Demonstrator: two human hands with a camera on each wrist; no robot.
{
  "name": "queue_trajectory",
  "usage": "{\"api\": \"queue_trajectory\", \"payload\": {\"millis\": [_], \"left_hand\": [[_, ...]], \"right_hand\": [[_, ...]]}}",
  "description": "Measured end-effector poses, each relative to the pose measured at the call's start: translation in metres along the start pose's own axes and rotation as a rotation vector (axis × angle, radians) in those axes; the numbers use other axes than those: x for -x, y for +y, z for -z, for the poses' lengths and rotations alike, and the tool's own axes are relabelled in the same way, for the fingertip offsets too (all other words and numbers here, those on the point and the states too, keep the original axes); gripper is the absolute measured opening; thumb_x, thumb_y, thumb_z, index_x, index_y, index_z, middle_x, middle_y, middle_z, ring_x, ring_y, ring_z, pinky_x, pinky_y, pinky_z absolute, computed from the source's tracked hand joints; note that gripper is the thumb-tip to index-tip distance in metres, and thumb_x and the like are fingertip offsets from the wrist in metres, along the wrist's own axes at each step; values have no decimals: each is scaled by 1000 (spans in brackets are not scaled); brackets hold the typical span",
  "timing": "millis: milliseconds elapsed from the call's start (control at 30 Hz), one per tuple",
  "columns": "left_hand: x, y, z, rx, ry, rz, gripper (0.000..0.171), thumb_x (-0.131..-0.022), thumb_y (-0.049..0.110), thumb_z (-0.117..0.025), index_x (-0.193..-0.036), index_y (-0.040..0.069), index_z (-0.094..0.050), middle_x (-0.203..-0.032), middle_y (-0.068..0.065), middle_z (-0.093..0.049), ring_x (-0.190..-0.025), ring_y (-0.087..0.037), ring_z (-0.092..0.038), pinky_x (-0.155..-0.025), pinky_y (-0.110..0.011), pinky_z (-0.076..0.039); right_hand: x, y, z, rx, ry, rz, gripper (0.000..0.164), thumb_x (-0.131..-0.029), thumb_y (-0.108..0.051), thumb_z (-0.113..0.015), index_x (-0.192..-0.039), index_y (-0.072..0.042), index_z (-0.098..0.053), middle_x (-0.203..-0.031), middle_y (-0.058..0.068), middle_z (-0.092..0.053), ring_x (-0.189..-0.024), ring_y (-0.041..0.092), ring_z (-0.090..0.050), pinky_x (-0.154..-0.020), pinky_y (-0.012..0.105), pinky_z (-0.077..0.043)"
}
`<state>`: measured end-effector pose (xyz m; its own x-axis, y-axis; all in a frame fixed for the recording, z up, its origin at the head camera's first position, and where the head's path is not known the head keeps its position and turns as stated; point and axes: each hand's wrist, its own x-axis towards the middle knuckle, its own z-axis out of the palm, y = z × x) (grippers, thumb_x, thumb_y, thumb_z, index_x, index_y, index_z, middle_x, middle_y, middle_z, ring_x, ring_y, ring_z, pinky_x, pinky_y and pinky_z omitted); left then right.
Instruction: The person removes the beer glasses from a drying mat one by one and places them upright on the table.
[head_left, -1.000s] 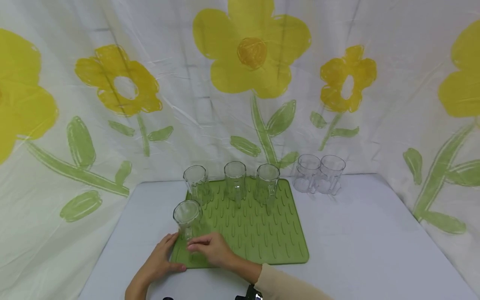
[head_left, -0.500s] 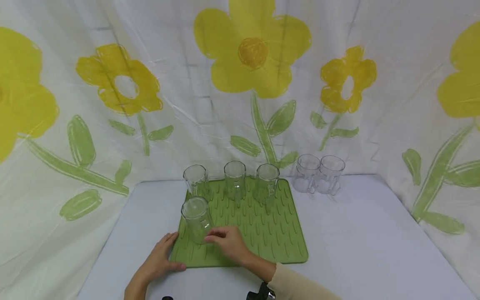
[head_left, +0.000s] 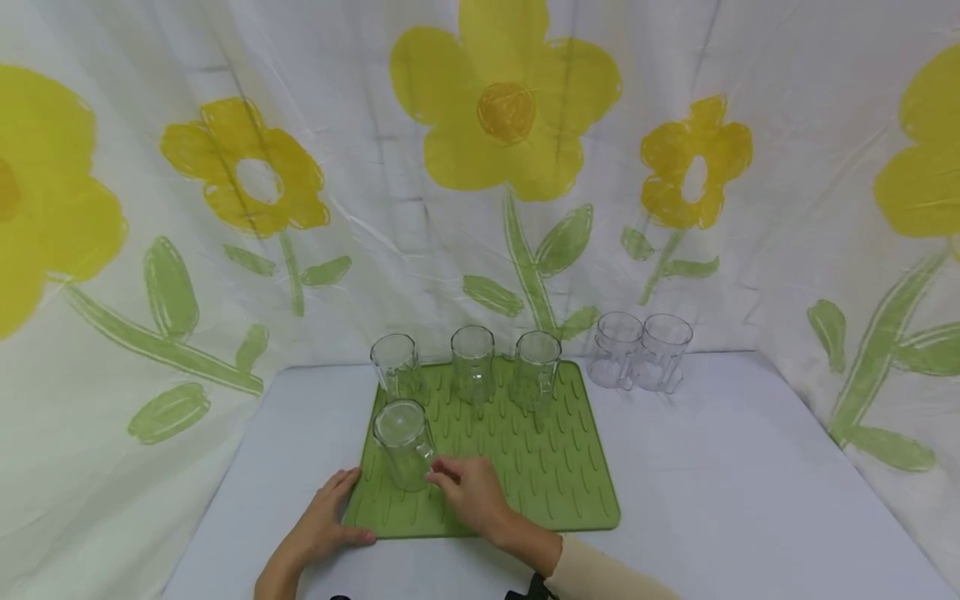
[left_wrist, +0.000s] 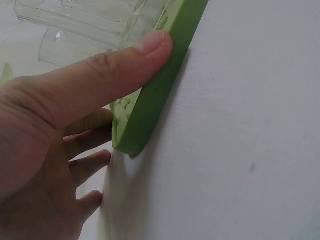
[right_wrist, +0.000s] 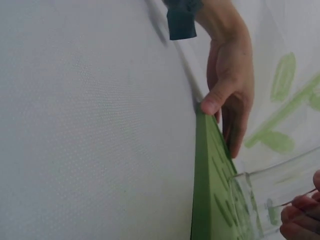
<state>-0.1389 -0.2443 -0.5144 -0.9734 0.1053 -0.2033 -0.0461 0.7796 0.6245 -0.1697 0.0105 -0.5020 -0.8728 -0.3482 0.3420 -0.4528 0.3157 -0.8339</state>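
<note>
My right hand (head_left: 472, 493) pinches the handle of a clear glass mug (head_left: 406, 454) over the left front part of a green ribbed drying mat (head_left: 525, 475). In the right wrist view, only a few of its fingers (right_wrist: 300, 220) show beside the mug (right_wrist: 280, 185). My left hand (head_left: 318, 521) rests at the mat's front left corner. Its thumb (left_wrist: 115, 70) lies straight against the mat's front edge (left_wrist: 155, 105), and the other fingers reach along the left side. Behind the pinched mug, three more glass mugs stand in a row: left (head_left: 395, 367), middle (head_left: 473, 362) and right (head_left: 536, 367).
Two more clear mugs, one (head_left: 617, 350) beside the other (head_left: 664, 350), stand on the white table (head_left: 712, 467) behind the mat's right side. A white curtain (head_left: 360, 67) with yellow flowers hangs along the table's back edge.
My right hand has moved the mug rightward across the mat, and its handle has turned from the front toward the right. The left hand has stayed at the mat's corner.
</note>
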Motion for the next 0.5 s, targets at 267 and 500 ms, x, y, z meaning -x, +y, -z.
{"api": "queue_trajectory", "payload": {"millis": [267, 500], "left_hand": [[0, -2, -2, 8, 10, -7, 110, -58, 30, -92, -146, -7, -36, -150, -36, -29, -139, -57, -26, -111, -69, -29], [0, -1, -1, 6, 14, -2, 111, -58, 29, -92, -146, -6, -35, -151, -36, -29, -139, -56, -25, -111, -69, -27]], "right_hand": [[2, 0, -1, 29, 40, 53, 12, -89, -8, -67, -90, 3, -73, -86, 14, -76, -50, -4, -48, -48, 6, -45], [-1, 3, 3, 81, 56, 102, 9, -90, -3, -65, -88, 3, -70, -81, 14, -75, -57, 10, -63, -49, 6, -45]]}}
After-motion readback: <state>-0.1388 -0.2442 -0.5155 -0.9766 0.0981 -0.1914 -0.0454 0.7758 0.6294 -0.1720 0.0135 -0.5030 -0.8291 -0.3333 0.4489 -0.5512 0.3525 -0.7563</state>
